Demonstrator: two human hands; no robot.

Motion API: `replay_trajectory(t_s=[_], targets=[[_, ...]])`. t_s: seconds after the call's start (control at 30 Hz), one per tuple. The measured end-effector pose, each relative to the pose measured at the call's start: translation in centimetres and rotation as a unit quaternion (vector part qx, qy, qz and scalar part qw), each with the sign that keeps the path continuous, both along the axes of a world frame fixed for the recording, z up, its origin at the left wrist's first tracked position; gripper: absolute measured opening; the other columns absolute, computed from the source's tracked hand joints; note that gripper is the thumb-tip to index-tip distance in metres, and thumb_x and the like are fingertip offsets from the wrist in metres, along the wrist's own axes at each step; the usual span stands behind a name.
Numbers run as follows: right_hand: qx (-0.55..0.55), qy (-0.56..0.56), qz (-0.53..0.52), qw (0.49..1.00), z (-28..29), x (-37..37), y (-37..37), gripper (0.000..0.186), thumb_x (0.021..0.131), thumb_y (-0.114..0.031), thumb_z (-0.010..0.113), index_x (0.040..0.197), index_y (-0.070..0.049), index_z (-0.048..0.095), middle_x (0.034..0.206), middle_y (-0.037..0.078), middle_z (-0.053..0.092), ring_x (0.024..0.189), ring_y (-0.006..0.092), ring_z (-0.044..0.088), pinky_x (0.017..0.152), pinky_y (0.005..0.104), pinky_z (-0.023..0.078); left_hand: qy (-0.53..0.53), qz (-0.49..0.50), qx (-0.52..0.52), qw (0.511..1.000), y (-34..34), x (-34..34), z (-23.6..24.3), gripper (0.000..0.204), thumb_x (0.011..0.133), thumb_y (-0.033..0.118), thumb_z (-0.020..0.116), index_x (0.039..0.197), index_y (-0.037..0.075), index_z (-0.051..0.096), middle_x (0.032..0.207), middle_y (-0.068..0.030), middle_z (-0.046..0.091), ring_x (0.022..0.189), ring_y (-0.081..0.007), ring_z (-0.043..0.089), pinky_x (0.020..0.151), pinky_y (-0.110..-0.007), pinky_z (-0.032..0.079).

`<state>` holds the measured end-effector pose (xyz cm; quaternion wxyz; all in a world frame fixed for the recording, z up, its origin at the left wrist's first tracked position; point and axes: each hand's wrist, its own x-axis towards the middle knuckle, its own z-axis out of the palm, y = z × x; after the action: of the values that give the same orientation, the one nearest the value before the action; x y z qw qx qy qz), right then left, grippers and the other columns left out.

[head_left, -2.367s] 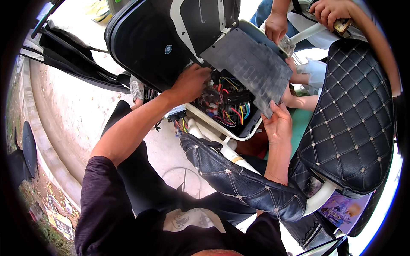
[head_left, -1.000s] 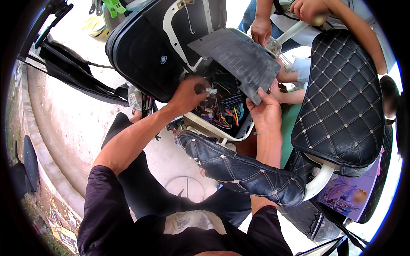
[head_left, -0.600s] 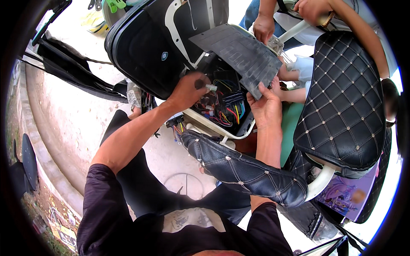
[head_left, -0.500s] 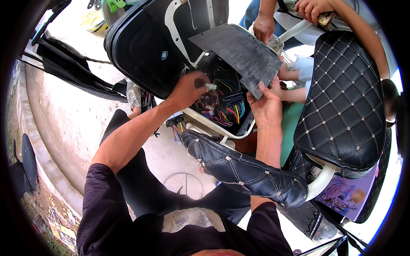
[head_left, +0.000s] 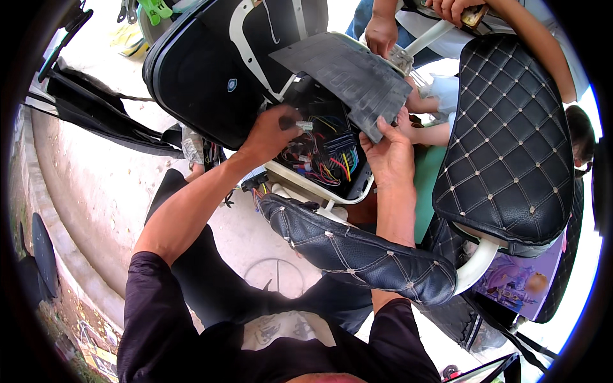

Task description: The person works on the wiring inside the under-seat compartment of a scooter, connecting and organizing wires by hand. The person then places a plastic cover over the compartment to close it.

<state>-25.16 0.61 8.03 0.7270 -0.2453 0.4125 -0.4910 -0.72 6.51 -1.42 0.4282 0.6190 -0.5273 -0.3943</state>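
Note:
A white plug connector (head_left: 305, 126) sits at the fingertips of my left hand (head_left: 269, 135), whose fingers are closed on it. The hand is over an open compartment full of coloured wires (head_left: 332, 167), with a pale rim (head_left: 300, 179). On the right, my right hand (head_left: 391, 156) grips the lower corner of a dark plastic cover panel (head_left: 351, 80), its thumb on the upper face. That panel is tilted up over the far right part of the compartment and hides what lies beneath. A black padded seat (head_left: 198, 76) stands tipped back behind my left hand.
A quilted black backrest (head_left: 357, 252) crosses in front of my right forearm; a quilted seat (head_left: 507, 140) rises at right. Another person's hands (head_left: 381, 35) are at the far side, and a child's bare foot (head_left: 405, 121) is near the panel. A loose wired connector (head_left: 255, 180) hangs outside the compartment.
The whole view has shifted a little, so most things appear slightly farther left. Both hands keep their holds, the left on the connector and the right on the panel.

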Motion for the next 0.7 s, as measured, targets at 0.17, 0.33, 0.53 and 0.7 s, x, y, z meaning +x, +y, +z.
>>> replay_trajectory(t_s=[0.17,0.33,0.53,0.7], targets=[[-0.002,0.014,-0.006,1.000,0.52,-0.03,0.11,0.071,0.097,-0.003,0.066,0.159,-0.024,0.039,0.147,0.006,0.054,0.123,0.0247,0.058,0.094,0.0452,0.050,0.012,-0.004,0.019,1.000,-0.24,-0.16,0.25,0.026,0.087,0.006,0.080,0.110,-0.002,0.072,0.105,-0.0093,0.075,0.096,-0.0160,0.069,0.091,-0.032,0.054],[0.002,0.008,-0.008,1.000,0.18,0.00,-0.01,0.070,0.096,-0.002,0.066,0.157,-0.024,0.040,0.144,0.006,0.057,0.121,0.0245,0.060,0.094,0.0447,0.051,-0.003,-0.001,-0.005,1.000,-0.31,-0.07,-0.47,0.027,0.087,0.006,0.080,0.111,-0.003,0.071,0.103,-0.0088,0.074,0.094,-0.0151,0.069,0.088,-0.031,0.054],[-0.003,0.004,-0.012,1.000,0.11,-0.08,-0.03,0.069,0.097,-0.002,0.065,0.158,-0.023,0.040,0.143,0.005,0.058,0.119,0.0237,0.061,0.093,0.0438,0.052,0.002,-0.005,-0.002,1.000,-0.36,-0.07,-0.48,0.028,0.087,0.006,0.080,0.112,-0.003,0.070,0.102,-0.0086,0.074,0.092,-0.0149,0.069,0.086,-0.031,0.055],[0.000,0.023,-0.017,1.000,0.47,-0.01,0.14,0.068,0.098,-0.003,0.064,0.159,-0.023,0.041,0.141,0.006,0.059,0.119,0.0225,0.062,0.093,0.0428,0.051,0.004,-0.005,-0.004,1.000,-0.41,0.04,-0.69,0.030,0.087,0.005,0.081,0.115,-0.003,0.070,0.106,-0.0092,0.075,0.095,-0.0155,0.070,0.089,-0.032,0.055]])
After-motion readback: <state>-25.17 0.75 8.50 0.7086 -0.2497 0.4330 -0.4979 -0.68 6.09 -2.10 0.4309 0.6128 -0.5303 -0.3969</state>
